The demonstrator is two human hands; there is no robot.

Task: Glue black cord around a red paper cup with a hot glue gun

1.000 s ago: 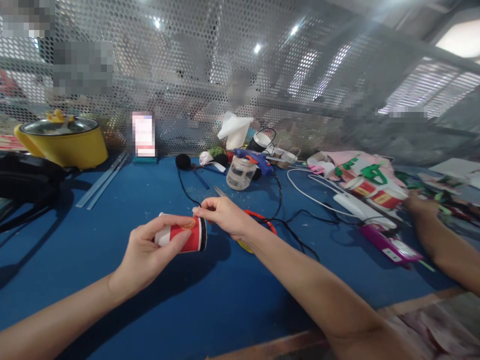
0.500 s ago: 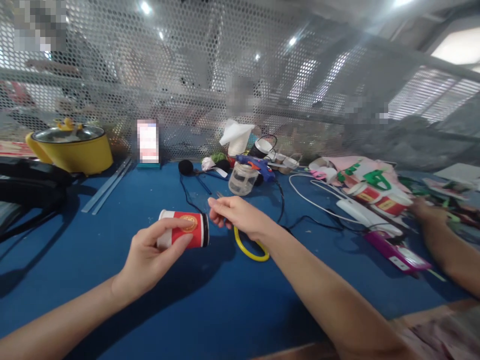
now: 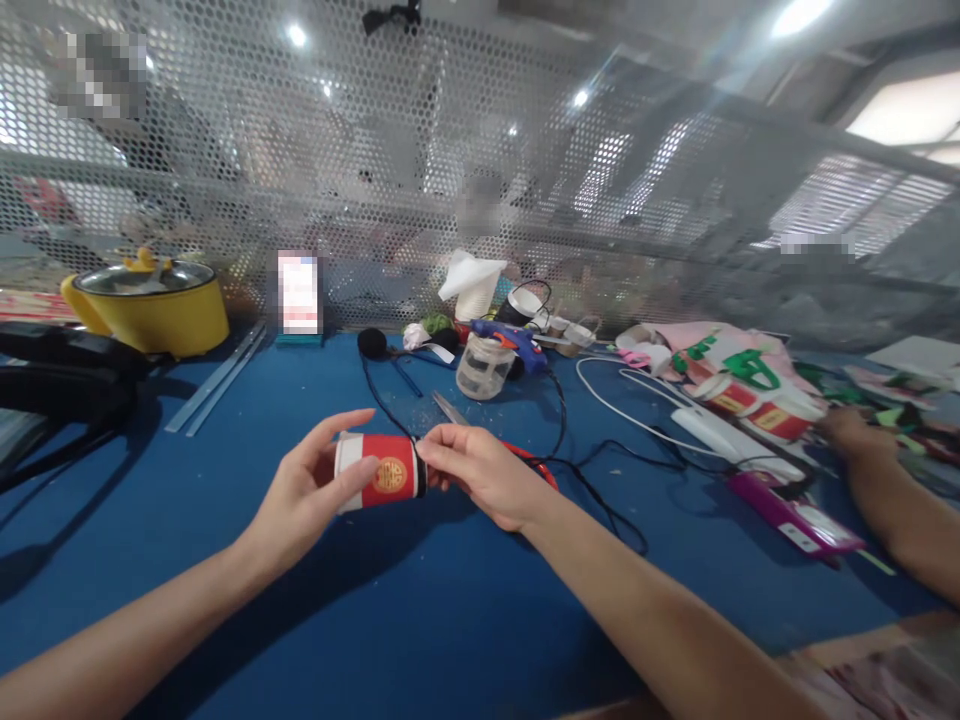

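My left hand (image 3: 307, 495) holds a red and white paper cup (image 3: 379, 470) on its side above the blue table (image 3: 420, 610), thumb on the front and fingers behind. My right hand (image 3: 480, 465) meets the cup at its dark rim end, with fingertips pinched on the rim. A pair of scissors (image 3: 450, 408) with a red handle lies on the table just behind my right hand, partly hidden by it.
Behind are a clear jar (image 3: 484, 365), a blue glue gun (image 3: 510, 338), black and white cables, and a yellow pot (image 3: 150, 310) at the left. More red cups (image 3: 750, 405) and a purple packet (image 3: 795, 515) lie at the right beside another person's arm (image 3: 892, 490). Perforated mesh closes off the back.
My right hand came back from beside the cup and closed its fingertips on the rim. The left hand shifted the cup slightly right. The view tilted a little.
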